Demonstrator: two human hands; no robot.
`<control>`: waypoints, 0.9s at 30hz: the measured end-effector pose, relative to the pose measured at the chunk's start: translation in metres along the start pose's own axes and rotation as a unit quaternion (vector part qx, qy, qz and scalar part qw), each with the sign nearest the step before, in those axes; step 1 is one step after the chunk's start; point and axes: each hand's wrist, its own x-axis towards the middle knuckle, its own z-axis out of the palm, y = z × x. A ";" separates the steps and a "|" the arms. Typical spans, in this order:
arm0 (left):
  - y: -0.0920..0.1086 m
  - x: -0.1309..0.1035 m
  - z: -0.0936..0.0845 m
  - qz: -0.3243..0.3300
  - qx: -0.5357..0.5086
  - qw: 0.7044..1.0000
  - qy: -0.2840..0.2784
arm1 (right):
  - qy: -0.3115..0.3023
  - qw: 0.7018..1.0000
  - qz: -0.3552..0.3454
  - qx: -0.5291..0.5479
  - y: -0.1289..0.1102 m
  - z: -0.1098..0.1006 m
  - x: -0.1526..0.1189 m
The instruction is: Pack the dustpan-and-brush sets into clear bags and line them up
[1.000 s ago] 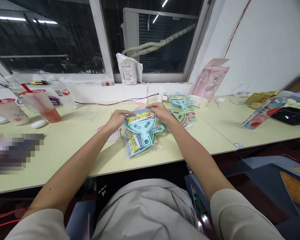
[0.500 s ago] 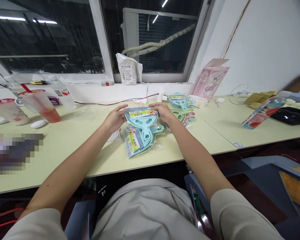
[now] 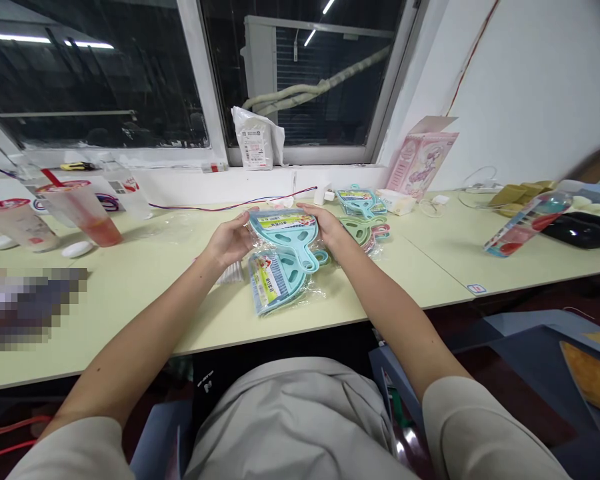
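Note:
A light blue plastic dustpan [image 3: 287, 240] with a colourful label is lifted a little off the pale green table [image 3: 145, 293]. My left hand [image 3: 229, 241] grips its left edge and my right hand [image 3: 327, 227] grips its right edge. Under it lies a clear plastic bag with a small blue brush [image 3: 269, 283] and another blue dustpan. A white-bristled brush [image 3: 230, 272] lies by my left wrist.
More packed dustpan sets, green and blue [image 3: 364, 215], lie to the right. Two drink cups [image 3: 83, 211] stand at the left, a white pouch [image 3: 257, 139] on the sill, a pink box [image 3: 420, 160] by the wall, a toy pack [image 3: 527, 223] far right.
Both hands have raised the top blue dustpan off the bagged set and tilted it up toward me; the bag stays on the table.

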 end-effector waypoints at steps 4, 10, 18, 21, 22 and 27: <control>0.001 -0.003 0.001 -0.048 0.018 0.999 0.010 | 0.030 0.999 0.020 -0.011 0.001 -0.001 0.003; 0.006 0.004 -0.012 -0.077 0.068 0.994 0.041 | -0.011 0.996 0.058 -0.073 -0.002 -0.006 0.000; 0.005 0.004 -0.008 -0.125 0.187 0.973 -0.048 | -0.203 0.944 0.097 -0.241 -0.008 0.009 -0.001; -0.003 0.001 -0.005 -0.130 0.248 0.960 -0.025 | -0.229 0.927 0.053 -0.291 -0.004 0.026 0.009; -0.005 0.001 -0.004 -0.133 0.263 0.955 -0.021 | -0.232 0.921 0.035 -0.310 -0.003 0.032 0.013; 0.000 -0.001 -0.003 -0.148 0.260 0.954 -0.018 | -0.228 0.851 -0.064 -0.469 -0.002 0.050 0.023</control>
